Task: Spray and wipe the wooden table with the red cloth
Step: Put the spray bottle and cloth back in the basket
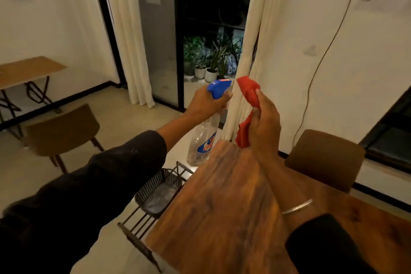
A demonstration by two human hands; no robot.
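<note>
The left hand [208, 101] grips a clear spray bottle [203, 140] by its blue trigger head, nozzle aimed at the red cloth [249, 93] bunched in the right hand [264, 122] — both held above the wooden table [222, 218]. The table looks dry, so wiping appears not yet begun.

Glossy wooden table [222, 218] — clear plastic spray bottle [203, 140], red cloth [250, 93].

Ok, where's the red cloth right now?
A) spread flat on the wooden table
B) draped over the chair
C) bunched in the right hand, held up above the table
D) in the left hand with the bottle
C: the cloth is bunched in the right hand, raised off the table, while the left hand holds the bottle.
</note>
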